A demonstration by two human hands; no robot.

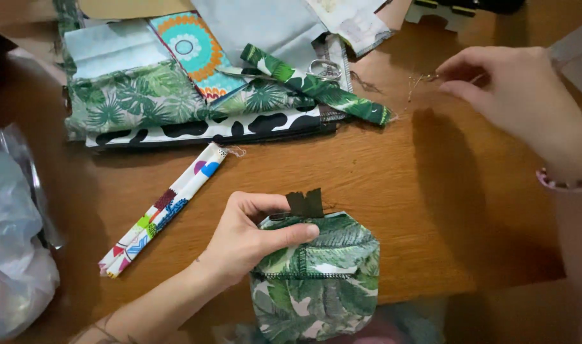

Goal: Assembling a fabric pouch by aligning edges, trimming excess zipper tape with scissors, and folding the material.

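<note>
Closest to us, our left hand grips a small leaf-print fabric pouch at the near edge of the wooden table. The thumb lies across the pouch's top edge and the fingers curl behind it, so the hand is closed on the cloth. A short dark tab sticks up from the top of the pouch, just above the thumb. The pouch hangs partly over the table's edge.

To the left of that hand, a folded strip of white fabric with bright coloured shapes lies diagonally on the table, apart from the pouch. At the far left edge sits a crumpled clear plastic bag.

Further away on the right, our right hand hovers over the table with thumb and forefinger pressed together, pinching a thin wisp of thread. A bracelet circles that wrist.

Farthest from us, at the top left, lies a pile of fabric pieces: green leaf print, a black-and-white blotched piece, pale blue cloth and a turquoise piece with an orange ring pattern. A rolled leaf-print strip rests across the pile, with a metal clasp beside it
</note>
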